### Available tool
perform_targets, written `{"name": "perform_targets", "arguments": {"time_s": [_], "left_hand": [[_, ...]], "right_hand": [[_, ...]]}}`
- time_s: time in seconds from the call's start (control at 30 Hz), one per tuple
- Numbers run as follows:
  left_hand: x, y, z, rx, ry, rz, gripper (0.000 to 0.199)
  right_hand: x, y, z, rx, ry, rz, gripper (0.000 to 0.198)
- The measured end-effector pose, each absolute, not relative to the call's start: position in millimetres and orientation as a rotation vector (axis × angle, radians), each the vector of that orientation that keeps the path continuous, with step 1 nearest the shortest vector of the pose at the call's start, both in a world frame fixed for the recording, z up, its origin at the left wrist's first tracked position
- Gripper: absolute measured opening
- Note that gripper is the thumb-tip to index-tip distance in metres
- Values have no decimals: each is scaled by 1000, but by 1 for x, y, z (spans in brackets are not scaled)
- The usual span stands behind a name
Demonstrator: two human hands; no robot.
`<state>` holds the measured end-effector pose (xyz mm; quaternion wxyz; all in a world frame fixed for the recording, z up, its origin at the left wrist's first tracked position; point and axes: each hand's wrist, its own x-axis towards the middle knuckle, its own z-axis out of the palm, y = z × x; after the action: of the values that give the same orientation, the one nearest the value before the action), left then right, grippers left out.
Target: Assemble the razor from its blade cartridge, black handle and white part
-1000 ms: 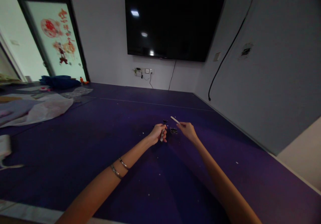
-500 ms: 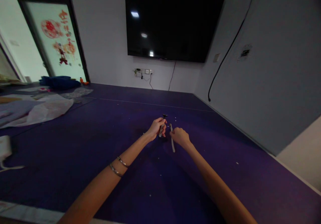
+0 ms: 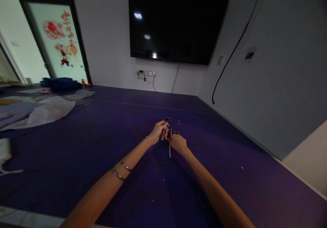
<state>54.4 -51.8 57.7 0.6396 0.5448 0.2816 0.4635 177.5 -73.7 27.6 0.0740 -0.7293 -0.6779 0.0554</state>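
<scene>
Pinched upright in my left hand (image 3: 158, 131) is a slim tool with a pale grey handle (image 3: 162, 134) and a small, dark, T-shaped head (image 3: 167, 119), much like a razor. Close beside it on the right, my right hand (image 3: 178, 142) is closed on a thin, slightly bent pale strip (image 3: 170, 151), whose lower end sticks out below the fingers. A small dark piece (image 3: 176, 132) shows just behind the right knuckles; whether the hand grips it I cannot tell. Both hands are low over the purple surface (image 3: 122, 129).
Tiny white bits (image 3: 179, 122) are scattered on the surface. Crumpled plastic sheeting (image 3: 51, 112) and a dark blue cloth bundle (image 3: 60, 84) lie at left, with a white adapter (image 3: 5, 150) nearer. A television (image 3: 178, 27) and a hanging black cable (image 3: 230, 56) are on the walls.
My right hand has shifted left and slightly down with the pale strip, closer to my left hand. The dark piece now shows behind its knuckles. My left hand has barely moved.
</scene>
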Motion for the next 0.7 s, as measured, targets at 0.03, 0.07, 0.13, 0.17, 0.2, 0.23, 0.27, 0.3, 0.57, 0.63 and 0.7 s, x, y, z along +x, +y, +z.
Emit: {"name": "perform_targets", "arguments": {"time_s": [0.03,0.07,0.13,0.17,0.2,0.23,0.27,0.3,0.57,0.63,0.7], "left_hand": [[54,-52,57,1244,643,1057,16],[54,-51,57,1245,642,1058,16],[53,-51,56,1248,641,1057,16],[53,-51,55,1248,641,1058,15],[53,-50,55,1249,641,1057,16],[52,-50,54,1250,641,1058,16],[52,-49,53,1250,638,1058,15],[52,-48,52,1251,635,1059,15],[53,-42,42,1267,622,1051,15],[53,-43,42,1263,624,1045,15],[53,-44,43,1261,632,1041,15]], "right_hand": [[179,-73,28,-2174,-2028,156,40],[183,-71,29,-2155,-2016,137,42],[193,-66,32,-2140,-1977,102,46],[201,-62,35,-2143,-1957,87,46],[208,-58,37,-2147,-1940,71,43],[216,-54,39,-2150,-1931,62,39],[224,-50,41,-2148,-1931,61,35],[231,-46,41,-2135,-1944,63,32],[252,-32,21,-1958,-2126,46,29],[252,-31,18,-1969,-2130,64,29],[252,-30,18,-1967,-2138,57,29]]}}
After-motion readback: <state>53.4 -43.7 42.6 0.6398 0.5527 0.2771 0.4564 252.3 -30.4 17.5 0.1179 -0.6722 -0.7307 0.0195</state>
